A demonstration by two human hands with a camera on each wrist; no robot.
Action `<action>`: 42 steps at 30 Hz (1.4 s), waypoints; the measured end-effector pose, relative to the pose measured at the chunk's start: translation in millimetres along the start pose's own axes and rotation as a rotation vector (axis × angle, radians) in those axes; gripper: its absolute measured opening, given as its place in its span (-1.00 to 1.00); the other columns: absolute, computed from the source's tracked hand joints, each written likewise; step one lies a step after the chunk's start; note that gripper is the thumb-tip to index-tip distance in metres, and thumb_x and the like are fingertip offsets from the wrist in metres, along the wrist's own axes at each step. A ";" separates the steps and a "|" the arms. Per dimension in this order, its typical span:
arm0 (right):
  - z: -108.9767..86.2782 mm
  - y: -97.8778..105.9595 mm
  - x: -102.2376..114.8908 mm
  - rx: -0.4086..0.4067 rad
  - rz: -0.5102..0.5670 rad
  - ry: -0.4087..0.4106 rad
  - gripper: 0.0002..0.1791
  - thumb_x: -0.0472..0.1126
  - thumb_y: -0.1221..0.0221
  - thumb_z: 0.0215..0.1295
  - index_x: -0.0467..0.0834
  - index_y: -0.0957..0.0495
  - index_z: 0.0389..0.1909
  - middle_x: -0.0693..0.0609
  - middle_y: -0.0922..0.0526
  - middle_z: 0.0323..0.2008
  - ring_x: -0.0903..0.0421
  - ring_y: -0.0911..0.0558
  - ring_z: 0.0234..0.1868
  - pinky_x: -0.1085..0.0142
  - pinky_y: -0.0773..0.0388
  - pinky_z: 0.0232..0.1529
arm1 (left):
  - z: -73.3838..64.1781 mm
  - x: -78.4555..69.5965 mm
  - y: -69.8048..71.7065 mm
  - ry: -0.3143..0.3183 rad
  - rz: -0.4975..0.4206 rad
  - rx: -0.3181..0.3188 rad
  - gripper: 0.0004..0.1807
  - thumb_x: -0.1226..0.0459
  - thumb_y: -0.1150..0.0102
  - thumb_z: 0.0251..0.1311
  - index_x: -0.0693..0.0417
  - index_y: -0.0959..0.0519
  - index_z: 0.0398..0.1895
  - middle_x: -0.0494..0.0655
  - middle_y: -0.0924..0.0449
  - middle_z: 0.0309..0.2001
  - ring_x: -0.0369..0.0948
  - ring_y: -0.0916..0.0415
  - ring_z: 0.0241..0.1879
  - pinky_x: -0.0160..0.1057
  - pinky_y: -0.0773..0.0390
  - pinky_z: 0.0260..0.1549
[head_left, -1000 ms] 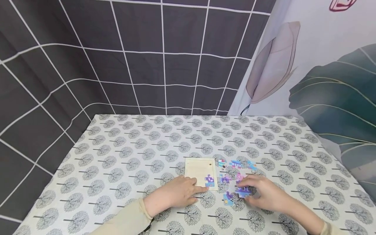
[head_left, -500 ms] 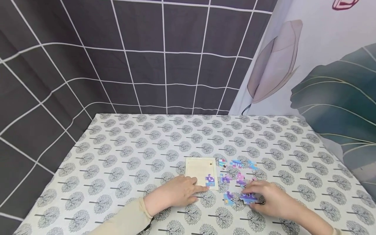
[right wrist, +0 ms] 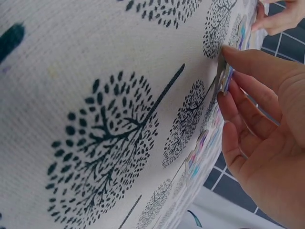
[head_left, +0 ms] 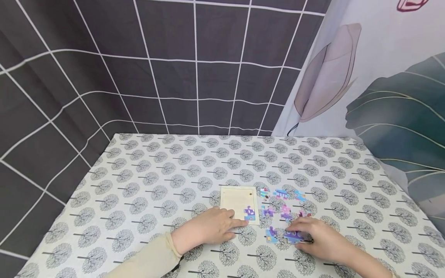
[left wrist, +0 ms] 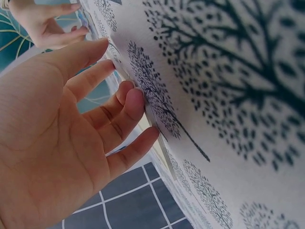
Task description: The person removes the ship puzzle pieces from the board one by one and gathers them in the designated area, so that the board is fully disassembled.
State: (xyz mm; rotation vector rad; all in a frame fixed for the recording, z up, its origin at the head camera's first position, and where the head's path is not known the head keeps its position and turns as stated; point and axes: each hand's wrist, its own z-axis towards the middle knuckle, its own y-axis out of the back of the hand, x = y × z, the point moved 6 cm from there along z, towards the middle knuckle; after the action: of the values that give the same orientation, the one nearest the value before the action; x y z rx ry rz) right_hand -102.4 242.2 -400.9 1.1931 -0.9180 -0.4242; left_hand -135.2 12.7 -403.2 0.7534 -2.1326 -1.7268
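Observation:
A shallow cream puzzle tray (head_left: 232, 200) lies near the middle of the table, with one purple-and-blue puzzle piece (head_left: 249, 213) in its lower right corner. The left hand (head_left: 214, 227) rests at the near edge, its forefinger stretched out and touching the tray by that corner. In the left wrist view the fingers of this left hand (left wrist: 66, 124) are loosely bent. To the right, the right hand (head_left: 321, 237) pinches a purple puzzle piece (head_left: 293, 236) between thumb and fingers, at table level. The right wrist view shows that piece (right wrist: 228, 80) edge-on in the grip.
Several loose puzzle pieces lie right of the tray, among them a blue-and-yellow piece (head_left: 272, 235), a pink piece (head_left: 286, 211) and a light blue piece (head_left: 300, 195). A tree-print cloth (head_left: 167, 170) covers the table. A dark checked curtain (head_left: 174, 81) hangs behind.
The right hand has shifted a little right and toward the near edge with the purple puzzle piece, uncovering the pink pieces behind. The left hand has stayed on the tray's edge.

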 end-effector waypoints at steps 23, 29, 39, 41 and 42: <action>3.8 7.7 5.3 -0.083 0.006 0.019 -0.60 0.02 -0.37 -0.05 0.13 -0.60 -0.11 0.29 -0.57 -0.08 0.20 -0.56 -0.07 0.12 -0.60 -0.11 | -3.9 5.8 -1.4 -0.015 -0.077 -0.058 -0.48 0.02 -0.05 0.24 -0.29 -0.34 0.30 -0.16 -0.56 -0.05 -0.26 -0.52 -0.04 -0.26 -0.50 0.06; 24.2 8.3 5.8 -0.083 0.008 0.021 -0.60 -0.07 -0.39 -0.05 0.04 -0.62 -0.11 0.20 -0.60 -0.09 0.13 -0.57 -0.07 0.13 -0.60 -0.10 | -4.8 8.1 -1.7 -0.007 -0.094 -0.058 -0.48 0.02 -0.04 0.25 -0.28 -0.33 0.30 -0.17 -0.55 -0.06 -0.26 -0.52 -0.05 -0.26 -0.49 0.06; 58.9 -0.3 7.4 -0.023 0.074 -0.040 -0.53 -0.09 -0.36 -0.02 -0.02 -0.58 -0.02 0.13 -0.62 -0.05 0.00 -0.56 0.04 -0.06 -0.47 0.08 | -6.0 5.9 -1.5 0.007 -0.107 -0.031 -0.47 0.01 -0.03 0.25 -0.24 -0.32 0.31 -0.12 -0.53 0.05 -0.24 -0.50 0.01 -0.29 -0.46 0.11; 64.3 -2.0 8.6 -0.011 0.071 -0.042 -0.53 -0.08 -0.36 -0.01 -0.02 -0.57 0.00 0.15 -0.62 -0.05 0.05 -0.56 0.02 0.00 -0.51 0.06 | -6.2 6.9 -2.1 0.021 -0.124 -0.025 -0.46 0.02 -0.04 0.25 -0.24 -0.32 0.32 -0.11 -0.52 0.06 -0.22 -0.51 0.01 -0.27 -0.46 0.12; 67.1 -2.6 9.4 -0.006 0.070 -0.041 -0.53 -0.08 -0.35 0.00 -0.03 -0.57 0.00 0.15 -0.62 -0.05 0.07 -0.56 0.01 0.02 -0.53 0.04 | -6.4 7.4 -2.1 0.025 -0.132 -0.023 -0.46 0.02 -0.04 0.24 -0.24 -0.32 0.32 -0.11 -0.52 0.06 -0.22 -0.51 0.00 -0.27 -0.47 0.11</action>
State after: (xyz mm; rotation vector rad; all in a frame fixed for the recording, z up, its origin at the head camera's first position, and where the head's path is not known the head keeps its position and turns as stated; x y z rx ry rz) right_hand -149.6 193.9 -394.3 1.1471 -0.9901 -0.3963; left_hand -137.4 3.0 -404.4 0.9233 -2.0851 -1.7941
